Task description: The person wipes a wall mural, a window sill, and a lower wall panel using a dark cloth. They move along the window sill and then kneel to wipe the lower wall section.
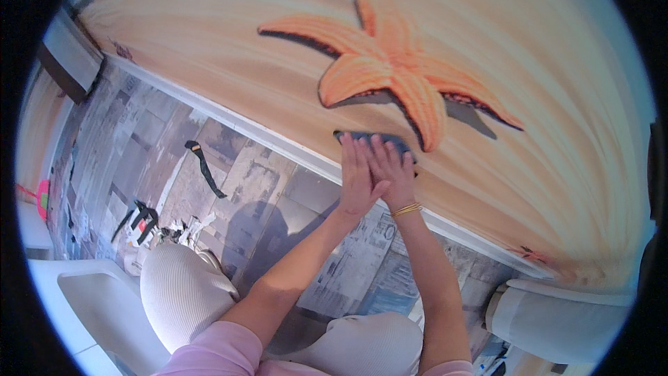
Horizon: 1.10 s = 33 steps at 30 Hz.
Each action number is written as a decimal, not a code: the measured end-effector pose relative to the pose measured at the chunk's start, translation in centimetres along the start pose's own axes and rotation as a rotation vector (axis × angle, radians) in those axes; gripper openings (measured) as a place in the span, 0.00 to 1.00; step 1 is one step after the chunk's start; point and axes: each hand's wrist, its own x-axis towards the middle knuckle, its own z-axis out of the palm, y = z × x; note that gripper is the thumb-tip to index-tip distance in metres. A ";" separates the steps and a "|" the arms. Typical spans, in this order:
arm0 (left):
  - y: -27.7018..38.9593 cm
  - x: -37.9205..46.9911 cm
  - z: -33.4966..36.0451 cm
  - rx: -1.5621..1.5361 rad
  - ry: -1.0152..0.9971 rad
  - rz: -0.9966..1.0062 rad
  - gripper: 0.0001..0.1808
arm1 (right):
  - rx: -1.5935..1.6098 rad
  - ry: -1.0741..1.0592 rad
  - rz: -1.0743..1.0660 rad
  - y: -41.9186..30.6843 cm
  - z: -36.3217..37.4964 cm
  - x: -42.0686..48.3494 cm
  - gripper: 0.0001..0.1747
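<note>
My left hand (356,177) and my right hand (392,172) lie flat side by side against a mural-covered wall (224,70). Under their fingers is a dark blue-grey flat pad or folded cloth (399,145), pressed to the wall; its exact kind is unclear. The left thumb points over toward the right hand, and both palms cover the pad's lower side. Just above the fingers, a printed orange starfish (391,68) spreads across the wall.
A white baseboard (219,120) runs below the mural. On the wood-pattern floor (334,277) lie a black strap (205,169) and a pile of scraps (182,231). A white basin-like fixture (73,266) stands left, a pale rounded furnishing (558,313) right, and a pink-and-green dustpan (43,199) far left.
</note>
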 end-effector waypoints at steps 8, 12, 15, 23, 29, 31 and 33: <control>2.5 2.5 -1.3 -0.194 0.146 -0.200 0.50 | 0.088 -0.206 -0.239 1.2 -2.9 5.8 0.32; 7.2 12.2 -6.8 -0.172 0.237 0.046 0.50 | -0.094 0.177 0.066 3.4 -7.5 15.1 0.28; 6.4 12.6 -7.8 -0.140 0.276 0.049 0.49 | -0.157 0.226 0.051 2.9 -6.6 15.9 0.30; -3.1 0.5 -3.9 -0.132 0.164 -0.455 0.45 | -0.146 -0.210 -0.508 -5.1 0.2 8.5 0.33; 2.1 11.3 -8.4 -0.663 0.433 -0.204 0.44 | -0.177 -0.289 -0.288 -1.6 -4.0 17.8 0.33; 4.8 15.9 -12.3 -0.173 0.492 -0.035 0.41 | -0.234 -0.089 -0.087 -0.1 -7.1 22.4 0.33; 4.8 16.9 -13.4 -0.219 0.384 -0.010 0.43 | -0.264 -0.019 0.013 -0.1 -8.0 24.4 0.33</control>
